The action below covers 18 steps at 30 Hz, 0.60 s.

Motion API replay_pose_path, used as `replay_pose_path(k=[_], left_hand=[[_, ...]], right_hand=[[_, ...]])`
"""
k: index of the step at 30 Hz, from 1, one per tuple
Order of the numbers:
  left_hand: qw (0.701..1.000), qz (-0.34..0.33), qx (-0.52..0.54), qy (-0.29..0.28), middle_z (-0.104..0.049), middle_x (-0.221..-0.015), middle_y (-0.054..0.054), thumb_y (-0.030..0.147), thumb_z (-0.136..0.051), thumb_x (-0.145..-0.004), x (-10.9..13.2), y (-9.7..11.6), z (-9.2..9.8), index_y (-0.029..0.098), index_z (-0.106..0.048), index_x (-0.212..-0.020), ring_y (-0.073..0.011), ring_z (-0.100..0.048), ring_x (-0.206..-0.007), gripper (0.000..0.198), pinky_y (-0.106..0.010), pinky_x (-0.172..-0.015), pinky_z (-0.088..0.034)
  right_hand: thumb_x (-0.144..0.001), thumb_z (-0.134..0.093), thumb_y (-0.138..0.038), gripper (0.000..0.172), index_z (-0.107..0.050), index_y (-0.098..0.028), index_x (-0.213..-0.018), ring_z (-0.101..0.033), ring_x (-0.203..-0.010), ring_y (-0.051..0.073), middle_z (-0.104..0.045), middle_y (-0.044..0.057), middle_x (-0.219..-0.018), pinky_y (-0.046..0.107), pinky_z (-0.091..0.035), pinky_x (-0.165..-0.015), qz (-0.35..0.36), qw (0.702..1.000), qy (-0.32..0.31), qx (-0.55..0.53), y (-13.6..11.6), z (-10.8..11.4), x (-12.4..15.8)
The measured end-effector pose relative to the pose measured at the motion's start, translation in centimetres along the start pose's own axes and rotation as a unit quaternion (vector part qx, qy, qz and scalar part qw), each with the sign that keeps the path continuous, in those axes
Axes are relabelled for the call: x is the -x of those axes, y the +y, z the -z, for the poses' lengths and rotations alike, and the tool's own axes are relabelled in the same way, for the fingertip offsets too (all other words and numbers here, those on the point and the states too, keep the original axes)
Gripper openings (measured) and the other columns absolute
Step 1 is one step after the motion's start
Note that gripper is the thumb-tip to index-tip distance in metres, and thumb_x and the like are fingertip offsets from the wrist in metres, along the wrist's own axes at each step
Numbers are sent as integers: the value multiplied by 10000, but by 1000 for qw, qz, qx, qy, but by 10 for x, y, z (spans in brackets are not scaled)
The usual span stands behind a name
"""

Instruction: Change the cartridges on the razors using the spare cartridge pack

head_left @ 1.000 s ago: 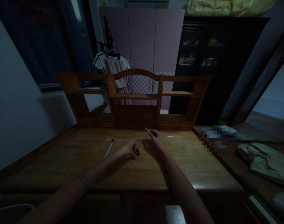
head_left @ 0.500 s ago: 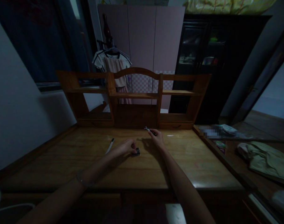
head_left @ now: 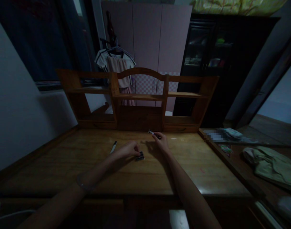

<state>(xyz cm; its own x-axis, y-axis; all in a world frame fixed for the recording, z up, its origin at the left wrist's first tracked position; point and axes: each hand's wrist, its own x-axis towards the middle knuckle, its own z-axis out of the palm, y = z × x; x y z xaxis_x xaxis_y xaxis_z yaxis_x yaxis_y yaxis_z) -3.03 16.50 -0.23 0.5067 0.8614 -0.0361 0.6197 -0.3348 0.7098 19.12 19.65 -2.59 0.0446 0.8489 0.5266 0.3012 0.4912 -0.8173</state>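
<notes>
On a wooden desk (head_left: 93,168) my left hand (head_left: 128,149) has its fingers curled onto a small dark metal object (head_left: 140,156) that rests on the desktop; I cannot make out what it is. My right hand (head_left: 161,142) is a little farther back, pinching a thin dark tool with a shiny tip (head_left: 153,133) that points left and away. The two hands are about a hand's width apart. A slim pale stick-like item (head_left: 113,147) lies on the desk just left of my left hand.
A wooden shelf unit (head_left: 138,95) stands along the desk's back edge. Clothes on hangers (head_left: 117,65) and a pink wardrobe (head_left: 157,41) are behind it, a dark cabinet (head_left: 207,57) to the right. Cloth (head_left: 272,165) and small items lie on the surface to the right.
Both hands stay nearly in place. My left hand's fingers have shifted slightly on the small dark object. The view has tilted a little.
</notes>
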Motion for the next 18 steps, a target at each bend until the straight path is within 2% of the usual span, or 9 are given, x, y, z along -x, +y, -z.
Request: replay_pose_path(k=[3,6,8,11,14,18], left_hand=[[998,-25,-8,56,-656,-657,-72,358,-654,-656,-4,-2,8,130,-703,-687,-161,-562,-616,235,-251,-570,-374],[989,-45,63,127,-662,-694,-67,401,-649,-671,-13,-6,20,129,-697,-710,-157,-569,-646,278,-238,-578,-394],[977,-35,134,164,-655,-712,-54,432,-647,-671,-20,-14,25,129,-688,-756,-140,-564,-632,317,-221,-554,-402],[951,5,222,215,-607,-651,-10,494,-632,-672,-30,-31,20,133,-660,-809,-81,-479,-468,387,-186,-430,-336],[933,13,283,223,-591,-644,3,507,-634,-672,-35,-46,10,128,-638,-827,-53,-428,-406,409,-172,-378,-281],[920,18,336,199,-575,-619,13,475,-654,-667,-33,-52,4,128,-625,-831,-63,-468,-419,385,-178,-396,-332]], right_hand=[[-800,-552,-388,297,-683,-185,-973,-604,-885,215,-681,64,-949,325,-454,-795,-1,1000,-2,-2,-2,0,0],[-806,-547,-384,296,-675,-189,-989,-604,-888,208,-677,61,-957,319,-454,-793,4,1000,-14,-7,-4,-2,0],[-809,-542,-378,301,-665,-189,-1008,-601,-896,204,-672,60,-976,316,-453,-796,4,1000,-25,-4,-3,-3,0],[-793,-551,-381,308,-661,-177,-995,-598,-887,206,-668,63,-968,319,-454,-786,-12,999,-40,15,0,-6,-1],[-780,-564,-405,303,-663,-167,-939,-596,-836,202,-667,58,-902,309,-452,-753,-33,997,-62,35,2,-10,-2],[-807,-549,-453,312,-662,-175,-891,-587,-785,185,-656,51,-842,270,-439,-689,-54,992,-112,11,-8,-15,1]])
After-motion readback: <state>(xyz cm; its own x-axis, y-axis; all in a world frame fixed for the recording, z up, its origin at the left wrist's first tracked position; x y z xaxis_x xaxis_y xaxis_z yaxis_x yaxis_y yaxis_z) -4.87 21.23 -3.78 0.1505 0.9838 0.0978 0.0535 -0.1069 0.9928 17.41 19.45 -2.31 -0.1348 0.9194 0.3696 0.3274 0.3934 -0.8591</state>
